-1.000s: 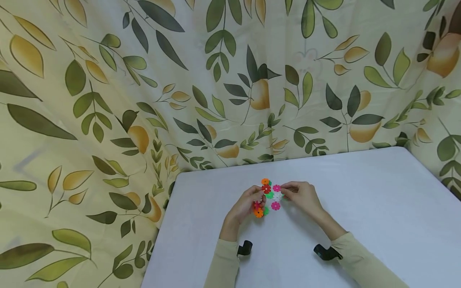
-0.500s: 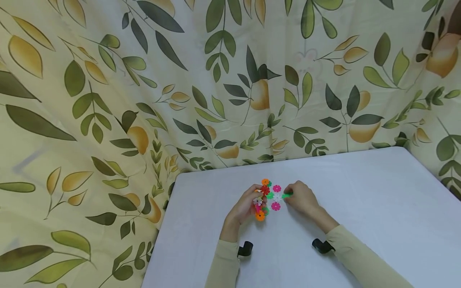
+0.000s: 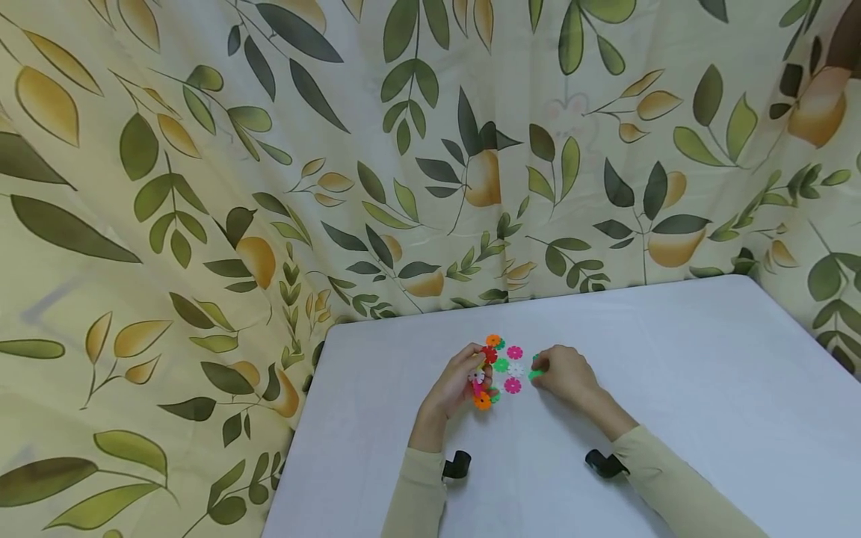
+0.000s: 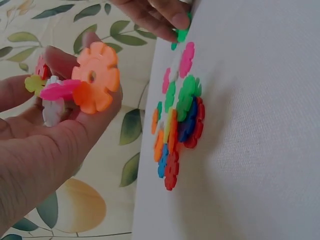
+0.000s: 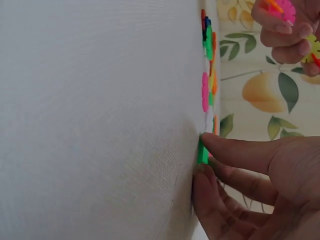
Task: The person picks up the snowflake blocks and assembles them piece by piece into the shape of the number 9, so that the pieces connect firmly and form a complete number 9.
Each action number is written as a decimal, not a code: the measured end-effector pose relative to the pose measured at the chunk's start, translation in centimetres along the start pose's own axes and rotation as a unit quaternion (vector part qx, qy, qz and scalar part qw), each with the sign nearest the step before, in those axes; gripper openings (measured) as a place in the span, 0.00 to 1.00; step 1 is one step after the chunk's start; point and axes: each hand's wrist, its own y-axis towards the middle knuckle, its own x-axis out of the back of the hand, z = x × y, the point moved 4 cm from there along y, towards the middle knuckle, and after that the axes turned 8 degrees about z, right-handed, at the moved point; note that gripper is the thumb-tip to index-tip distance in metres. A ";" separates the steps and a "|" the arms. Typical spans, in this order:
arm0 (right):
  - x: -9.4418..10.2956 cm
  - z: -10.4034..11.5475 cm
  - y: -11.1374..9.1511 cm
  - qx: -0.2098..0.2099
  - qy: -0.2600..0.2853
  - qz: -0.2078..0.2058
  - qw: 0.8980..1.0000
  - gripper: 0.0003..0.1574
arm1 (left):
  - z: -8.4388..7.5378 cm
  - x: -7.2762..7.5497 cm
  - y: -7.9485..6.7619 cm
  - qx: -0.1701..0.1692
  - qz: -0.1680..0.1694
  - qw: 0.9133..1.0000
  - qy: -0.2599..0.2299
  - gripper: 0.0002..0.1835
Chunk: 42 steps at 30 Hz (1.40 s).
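Observation:
My left hand (image 3: 452, 385) holds a small cluster of joined plastic snowflake discs above the table: an orange disc (image 4: 96, 75), a pink disc (image 4: 59, 90), a white disc (image 4: 53, 111), a yellow disc (image 4: 35, 84) and a red one. In the right wrist view, the thumb and finger of my right hand (image 3: 568, 373) pinch a green disc (image 5: 202, 151) low at the tabletop. Just left of it in the head view lie a white disc (image 3: 516, 369), an upper pink disc (image 3: 514, 352), a lower pink disc (image 3: 513, 385) and another green disc (image 3: 501, 365).
More discs in several colours lie under the left hand, among them a dark blue disc (image 4: 188, 122) and a red disc (image 4: 171, 172). The white-covered table (image 3: 673, 351) backs onto a leaf-print curtain (image 3: 430, 149). A black wrist camera (image 3: 457, 465) sits at each forearm.
My right hand has moved slightly right and down from the upper pink disc, and the green disc now shows in its pinch. The left hand's cluster has turned a little.

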 end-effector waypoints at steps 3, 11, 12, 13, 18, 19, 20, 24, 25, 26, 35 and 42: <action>0.0 0.0 -0.1 0.002 0.008 -0.004 1.000 0.13 | 0.2 0.1 0.1 0.000 -0.006 1.000 0.004 0.09; 0.3 0.4 -0.4 0.050 0.105 -0.042 0.992 0.08 | 0.3 0.1 0.2 0.011 -0.022 1.000 -0.003 0.09; 0.4 0.7 -0.5 0.060 0.125 -0.049 0.989 0.08 | 0.4 0.1 0.2 0.012 -0.024 1.000 -0.007 0.09; 0.6 0.9 -0.6 0.072 0.141 -0.055 0.986 0.08 | 0.4 0.1 0.2 0.013 -0.026 1.000 -0.011 0.09; 1.4 2.5 -1.4 0.124 0.204 -0.082 0.968 0.09 | 0.5 0.0 0.2 0.017 -0.030 0.999 -0.015 0.11; 1.6 2.8 -1.5 0.131 0.210 -0.086 0.965 0.09 | 0.5 0.0 0.2 0.017 -0.030 0.999 -0.014 0.11; 1.7 3.1 -1.7 0.139 0.218 -0.088 0.962 0.09 | 0.5 -0.1 0.2 0.017 -0.029 0.999 -0.012 0.11; 1.8 4.0 -2.2 0.159 0.244 -0.085 0.953 0.09 | 0.6 -0.3 0.3 0.019 -0.017 1.000 -0.014 0.09; 1.8 4.1 -2.3 0.162 0.247 -0.084 0.952 0.09 | 0.6 -0.4 0.3 0.019 -0.014 1.000 -0.015 0.09; 1.8 4.2 -2.4 0.164 0.249 -0.084 0.951 0.10 | 0.6 -0.5 0.3 0.020 -0.012 1.000 -0.016 0.09; 1.8 4.4 -2.6 0.186 0.250 -0.098 0.945 0.09 | 0.7 -1.0 0.4 0.023 -0.010 1.000 -0.012 0.09; 1.9 4.8 -2.5 0.194 0.258 -0.096 0.942 0.10 | 0.6 -1.2 0.4 0.020 -0.005 1.000 -0.023 0.09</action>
